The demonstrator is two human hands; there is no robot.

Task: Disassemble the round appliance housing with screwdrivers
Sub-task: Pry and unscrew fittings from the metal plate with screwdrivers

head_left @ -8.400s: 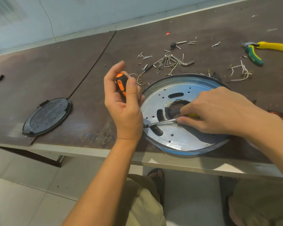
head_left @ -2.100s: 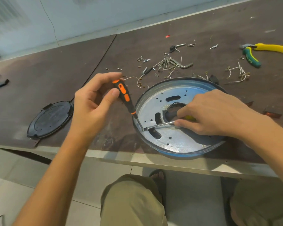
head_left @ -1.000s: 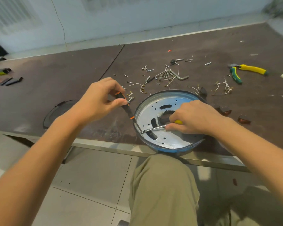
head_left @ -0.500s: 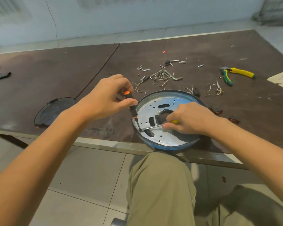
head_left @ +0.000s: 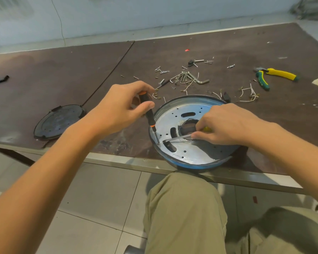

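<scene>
Housing (head_left: pixel 191 154): round perforated metal; left hand (head_left: pixel 121 107) grips orange-black screwdriver (head_left: pixel 149 114), right hand (head_left: pixel 228 125) yellow screwdriver (head_left: pixel 176 139).

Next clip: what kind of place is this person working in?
Probably a small repair or teardown workshop: a worn brown workbench, loose screws and hex keys scattered on it, and green-and-yellow pliers lying beyond the round metal housing.

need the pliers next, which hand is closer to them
Right. The right hand is over the round housing, holding the yellow-handled screwdriver, with the pliers behind it to the right. The left hand grips the orange-black screwdriver at the housing's left edge, farther away.
</scene>
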